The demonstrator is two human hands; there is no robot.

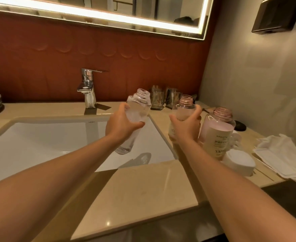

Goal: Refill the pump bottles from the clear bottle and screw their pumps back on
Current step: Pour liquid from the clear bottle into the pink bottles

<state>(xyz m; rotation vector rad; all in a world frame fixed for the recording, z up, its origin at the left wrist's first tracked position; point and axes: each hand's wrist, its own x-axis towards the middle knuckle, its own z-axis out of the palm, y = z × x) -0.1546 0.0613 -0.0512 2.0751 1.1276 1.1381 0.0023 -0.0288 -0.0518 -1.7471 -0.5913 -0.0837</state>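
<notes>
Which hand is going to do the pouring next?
Probably the left hand: it holds the clear bottle, lifted over the sink. The right hand steadies an open pump bottle.

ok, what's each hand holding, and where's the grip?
Left hand grips the clear bottle around its mid-body. Right hand grips the farther pump bottle around its upper body, below the neck.

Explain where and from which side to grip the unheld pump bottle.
Probably grip the unheld pump bottle round its labelled body, from the right: it stands upright, neck open, and the right hand holding the other bottle crowds its left.
</notes>
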